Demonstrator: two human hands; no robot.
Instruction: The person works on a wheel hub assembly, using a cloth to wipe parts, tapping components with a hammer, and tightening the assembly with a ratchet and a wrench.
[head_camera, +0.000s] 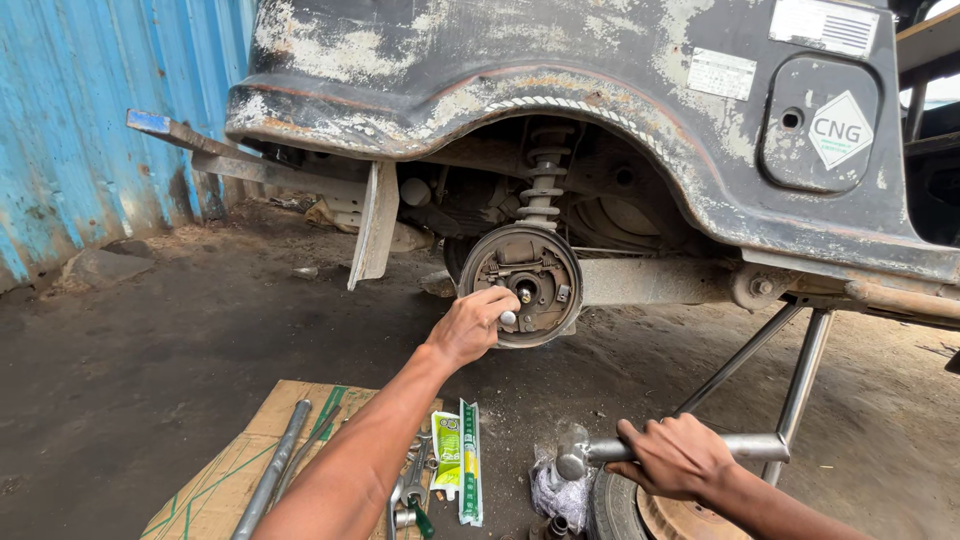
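— Above the brake plate (545, 262), what fills the view?

— A vehicle body (560, 60) with a wheel arch, its dark paint flaked and rust-streaked. Right of the plate and lower, a stand (800, 385) of bare steel tube props the chassis. Left of the plate, well apart, runs a blue corrugated wall (90, 120).

— And below the plate?

— A flattened sheet of cardboard (215, 490) on the oily dirt floor, with a long grey pipe (272, 465), spanners (412, 480) and green-and-white sachets (458, 460) lying on it. Below the plate and a little right sits a rusty brake drum (680, 520).

— What are the hands doing?

— The left hand (470, 325) is at the plate's lower left edge, fingers pinched round a small metal piece (508, 318) held close to the hub centre. The right hand (675, 458), below and right of the plate, is clenched round the shaft of a steel hammer (575, 455), whose head rests low, near a crumpled plastic bag (555, 492).

— So which step does it look like?

— By the look of it, a part is being set at the hub, with the shoes and springs exposed on the round, grimy plate. Any work there calls for the piece to be kept square to the hub and the fingers clear of the hammer's path.
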